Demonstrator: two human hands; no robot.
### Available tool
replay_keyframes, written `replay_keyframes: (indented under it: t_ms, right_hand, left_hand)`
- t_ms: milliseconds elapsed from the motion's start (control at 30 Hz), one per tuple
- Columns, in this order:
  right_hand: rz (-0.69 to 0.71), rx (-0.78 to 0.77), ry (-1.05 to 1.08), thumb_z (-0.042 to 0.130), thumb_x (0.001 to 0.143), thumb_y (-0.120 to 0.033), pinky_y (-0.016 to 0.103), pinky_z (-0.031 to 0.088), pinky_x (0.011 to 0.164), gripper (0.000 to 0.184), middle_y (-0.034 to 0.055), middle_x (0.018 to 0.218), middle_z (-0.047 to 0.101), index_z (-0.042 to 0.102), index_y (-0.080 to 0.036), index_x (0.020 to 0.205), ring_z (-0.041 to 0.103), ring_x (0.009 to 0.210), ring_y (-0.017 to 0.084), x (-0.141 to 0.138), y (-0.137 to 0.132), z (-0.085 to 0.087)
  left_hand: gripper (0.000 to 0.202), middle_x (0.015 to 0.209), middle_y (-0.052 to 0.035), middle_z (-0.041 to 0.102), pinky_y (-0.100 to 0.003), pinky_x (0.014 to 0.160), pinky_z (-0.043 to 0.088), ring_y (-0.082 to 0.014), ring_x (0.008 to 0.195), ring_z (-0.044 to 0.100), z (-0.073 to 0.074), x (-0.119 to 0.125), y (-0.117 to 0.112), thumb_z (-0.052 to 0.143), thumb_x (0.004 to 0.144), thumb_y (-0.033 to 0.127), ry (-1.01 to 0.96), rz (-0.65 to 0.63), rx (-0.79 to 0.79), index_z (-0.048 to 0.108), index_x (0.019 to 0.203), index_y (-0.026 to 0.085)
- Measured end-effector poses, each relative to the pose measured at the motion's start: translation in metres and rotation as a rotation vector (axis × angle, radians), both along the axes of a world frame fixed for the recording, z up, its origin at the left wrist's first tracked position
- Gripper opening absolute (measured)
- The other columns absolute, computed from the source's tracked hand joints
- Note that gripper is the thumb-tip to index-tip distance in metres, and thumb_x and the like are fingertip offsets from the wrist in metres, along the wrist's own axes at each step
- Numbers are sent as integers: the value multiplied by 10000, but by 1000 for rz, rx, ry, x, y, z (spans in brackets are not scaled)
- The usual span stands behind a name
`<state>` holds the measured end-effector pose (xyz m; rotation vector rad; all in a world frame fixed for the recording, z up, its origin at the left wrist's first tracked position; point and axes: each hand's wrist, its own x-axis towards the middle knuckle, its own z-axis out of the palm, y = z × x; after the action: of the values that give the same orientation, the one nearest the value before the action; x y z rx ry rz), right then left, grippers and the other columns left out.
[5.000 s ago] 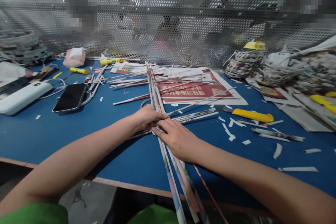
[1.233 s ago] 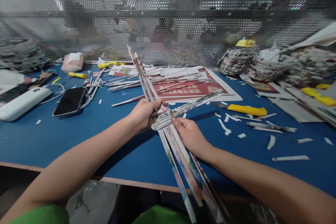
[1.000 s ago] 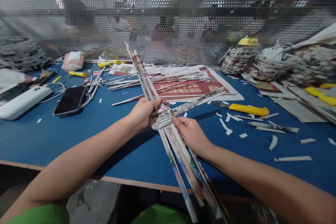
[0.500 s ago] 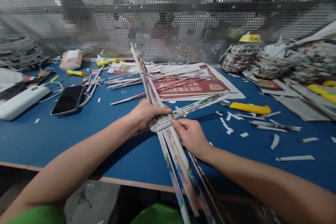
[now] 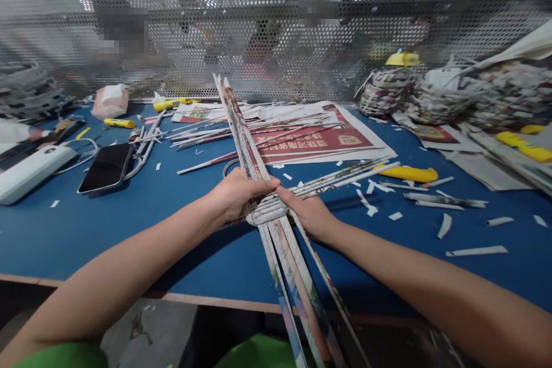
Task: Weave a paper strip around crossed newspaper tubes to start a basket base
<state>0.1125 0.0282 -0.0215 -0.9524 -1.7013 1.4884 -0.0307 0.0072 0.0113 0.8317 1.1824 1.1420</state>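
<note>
Over the blue table [image 5: 228, 282], in front of the seated person, a frame of rolled-paper tubes is observed, held up at its crossing [image 5: 268, 210]. 2 sets of tubes meet there. The long set [image 5: 294, 267] has its axis steep, running from the far side, slightly left, down past the near table edge towards the person's lap. The cross set [image 5: 345, 178] lies flatter, its visible ends pointing right and a little away.

Grip: the left hand [image 5: 237, 192] is closed round the left side of the crossing, thumb laid along the top, the other fingers largely hidden. The right hand [image 5: 313, 215] is closed at the right edge of the crossing, its fingertips meeting the left thumb; which tube lies beneath them I cannot tell.

Key relation: 1 thin strand [image 5: 331, 287] emerges at the right hand's inner side and slants near and right, apart from the long set for most of its length. The right hand is clearly nearer to this strand, and to the cross set's free ends; the left is nearer to the long set's far ends. Both hands touch the crossing, and neither is spare.
</note>
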Motion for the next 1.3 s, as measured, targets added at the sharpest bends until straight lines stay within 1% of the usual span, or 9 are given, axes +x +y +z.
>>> replay_keyframes:
  t_ms: [200,600,733,867,967,1033,1100,1167,1300]
  right_hand:
    - [9,113,13,529,716,-499,357,398,918,386,20,1020,641,646,-216,952,569,979,191,1,1,7]
    - [28,150,-14,526,727,-457,350,380,952,301,5,987,654,667,-228,863,572,987,184,11,4,6]
    - [30,92,-28,515,724,-490,346,377,958,363,16,1049,630,658,-226,929,545,1036,186,16,11,-1]
    - [46,52,-107,500,721,-523,355,395,928,406,7,1074,617,636,-253,992,521,1068,196,19,16,-6]
    - [-35,101,-155,498,724,-516,369,404,893,380,36,961,655,660,-218,895,542,1020,221,16,16,-4]
    - [-104,174,-176,526,710,-483,370,392,889,335,45,898,661,657,-203,841,543,997,228,13,14,-1]
    - [-127,224,-189,546,702,-440,363,395,870,284,38,855,659,647,-205,825,549,964,223,11,13,3]
    - [-113,229,-198,531,711,-424,349,419,818,257,30,797,654,641,-205,790,567,901,214,11,11,6]
    - [-49,197,-210,506,718,-465,315,446,711,291,29,706,642,633,-204,691,588,784,204,15,10,9]
  left_hand:
    - [327,571,-65,629,-227,450,435,-142,491,576,9,-10,3,550,727,431,0,-5,-133,634,645,125]
    - [275,739,-94,651,-335,665,510,-193,688,627,12,-4,6,434,810,348,-172,124,-14,589,835,123]
    - [363,1069,-128,558,-325,706,498,-185,829,601,9,-16,7,518,760,255,150,195,206,453,1103,155]
    - [535,1350,-140,257,-399,926,358,-258,1206,331,21,-24,4,577,714,271,873,356,692,369,1200,193]
    - [271,1254,-127,401,-438,995,225,-261,1233,280,39,-14,2,514,751,254,1201,-18,952,541,1009,177]
    - [159,1063,-103,555,-403,981,235,-245,1107,435,49,-4,4,505,741,207,1249,-388,953,603,865,185]
    - [126,743,-71,612,-360,918,288,-211,836,560,56,7,10,501,723,151,1293,-599,844,616,676,178]
    - [195,509,-29,535,-300,802,344,-172,610,536,61,14,19,527,693,124,1297,-694,685,578,514,180]
    - [201,388,12,494,-221,581,333,-120,424,415,72,22,40,648,555,93,1113,-750,387,567,404,198]
